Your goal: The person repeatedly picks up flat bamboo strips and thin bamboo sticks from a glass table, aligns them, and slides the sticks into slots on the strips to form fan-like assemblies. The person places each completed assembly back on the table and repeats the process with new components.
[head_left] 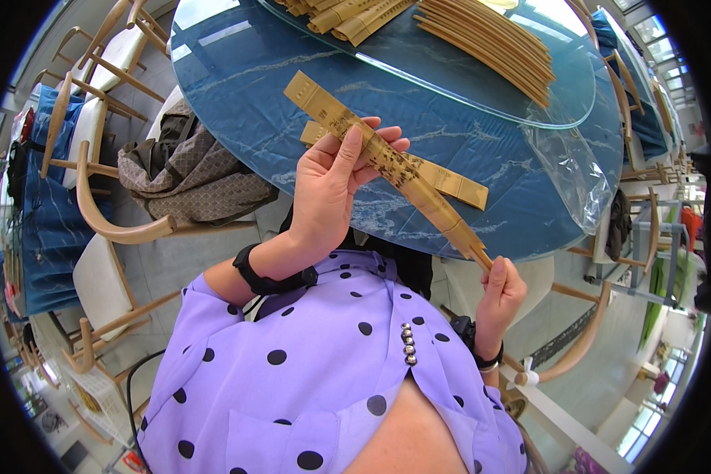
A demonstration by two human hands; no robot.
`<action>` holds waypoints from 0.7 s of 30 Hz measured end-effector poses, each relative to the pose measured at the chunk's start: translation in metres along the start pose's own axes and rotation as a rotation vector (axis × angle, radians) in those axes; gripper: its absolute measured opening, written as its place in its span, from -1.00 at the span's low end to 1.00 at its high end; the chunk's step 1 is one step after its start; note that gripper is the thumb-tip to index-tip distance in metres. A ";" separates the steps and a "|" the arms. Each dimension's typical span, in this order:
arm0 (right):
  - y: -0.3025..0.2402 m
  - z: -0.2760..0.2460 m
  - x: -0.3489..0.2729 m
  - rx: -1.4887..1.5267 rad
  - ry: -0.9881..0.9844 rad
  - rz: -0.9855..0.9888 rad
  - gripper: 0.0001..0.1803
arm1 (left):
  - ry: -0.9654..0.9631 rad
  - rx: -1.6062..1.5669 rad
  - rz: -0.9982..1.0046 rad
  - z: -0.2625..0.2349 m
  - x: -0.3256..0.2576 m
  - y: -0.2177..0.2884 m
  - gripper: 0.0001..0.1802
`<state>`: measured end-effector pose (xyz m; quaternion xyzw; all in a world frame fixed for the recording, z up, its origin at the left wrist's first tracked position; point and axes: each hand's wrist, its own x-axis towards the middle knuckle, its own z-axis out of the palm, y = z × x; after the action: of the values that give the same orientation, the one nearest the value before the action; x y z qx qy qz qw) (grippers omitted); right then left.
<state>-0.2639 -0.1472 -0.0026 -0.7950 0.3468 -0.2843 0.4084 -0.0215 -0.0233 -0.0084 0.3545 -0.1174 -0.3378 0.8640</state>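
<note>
left hand, grip clamped on a tan sleeve, right hand, grip pinched on its narrow lower end, sleeve slanting over the edge of the blue surface, second sleeve lying beneath

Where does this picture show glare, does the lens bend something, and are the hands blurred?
Head view: white glare on the blue marbled table, upper left, and highlights on the clear plastic sheet; head view: windows, upper right, curve along the picture's rim; head view: left hand, right hand and folded hand fan look fairly sharp.
</note>
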 end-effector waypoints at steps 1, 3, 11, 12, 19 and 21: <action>0.001 0.000 0.000 0.021 0.002 0.009 -0.56 | 0.010 0.034 -0.001 0.001 0.000 0.001 -0.64; -0.001 0.001 0.000 0.004 0.003 -0.007 -0.56 | 0.019 0.064 0.001 0.002 -0.001 0.000 -0.65; -0.003 0.005 0.000 -0.011 0.003 -0.015 -0.55 | 0.043 0.069 -0.013 0.007 -0.009 -0.009 -0.66; -0.002 0.005 0.000 -0.009 -0.001 -0.017 -0.56 | 0.048 0.039 -0.017 0.007 -0.008 -0.008 -0.65; 0.002 0.001 0.000 0.017 -0.001 -0.005 -0.56 | 0.038 0.063 0.074 0.001 0.007 0.007 -0.64; 0.000 0.001 -0.001 -0.004 0.000 -0.011 -0.55 | 0.032 0.088 0.067 0.000 0.005 0.005 -0.63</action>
<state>-0.2636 -0.1456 -0.0032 -0.7977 0.3432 -0.2860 0.4052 -0.0147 -0.0241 -0.0050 0.3932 -0.1300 -0.2973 0.8603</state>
